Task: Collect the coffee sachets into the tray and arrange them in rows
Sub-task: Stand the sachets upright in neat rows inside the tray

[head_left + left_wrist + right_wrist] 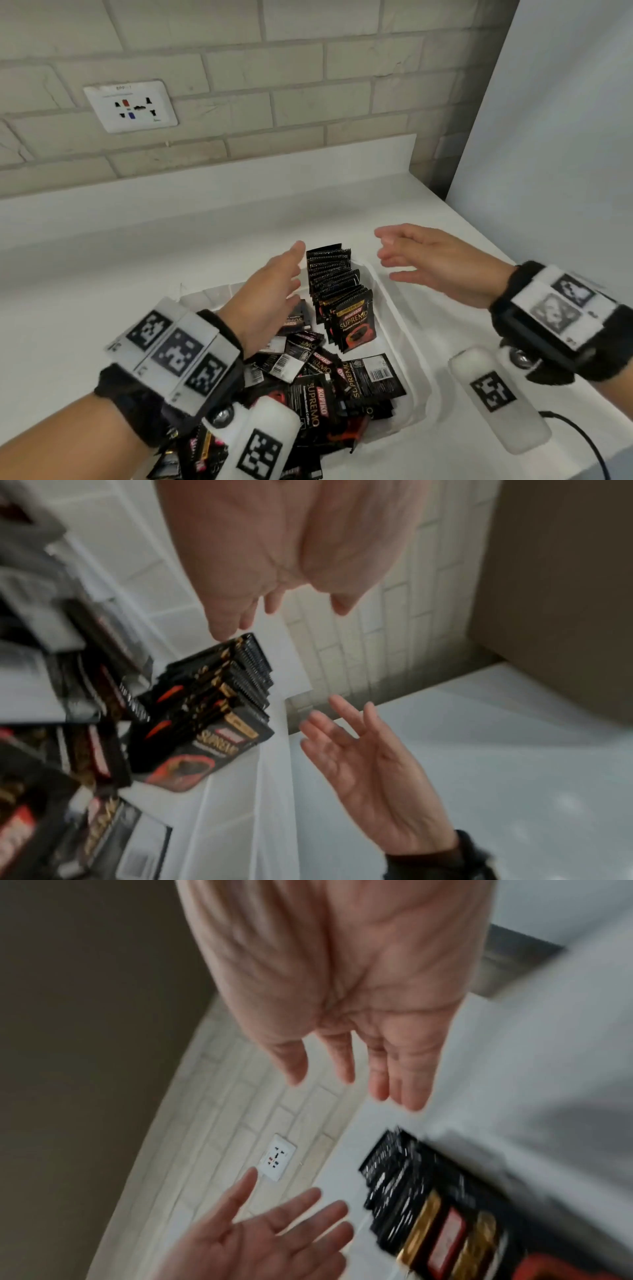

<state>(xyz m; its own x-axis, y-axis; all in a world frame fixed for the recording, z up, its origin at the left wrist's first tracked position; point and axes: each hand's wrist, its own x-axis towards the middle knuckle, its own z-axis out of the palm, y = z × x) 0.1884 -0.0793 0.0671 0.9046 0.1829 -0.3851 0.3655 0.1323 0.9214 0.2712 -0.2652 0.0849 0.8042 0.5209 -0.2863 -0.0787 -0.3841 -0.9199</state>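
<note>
White counter [137, 246] carries the tray [394, 308] with a standing row of coffee sachets [342, 291]. Both grips are apart and hold nothing: the left hand [267, 294] and right hand [442, 263] flank the row.

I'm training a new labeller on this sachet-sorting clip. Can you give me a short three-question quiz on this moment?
1. True or false: the left hand grips a sachet.
2. Where does the upright row of sachets stand in the tray: A) far right part, B) near left corner, C) outside it?
3. Fill in: the sachets nearer the person lie in a loose ____.

Key: 1 false, both it and the right hand are open and empty; 2 A; 3 pile.
</note>
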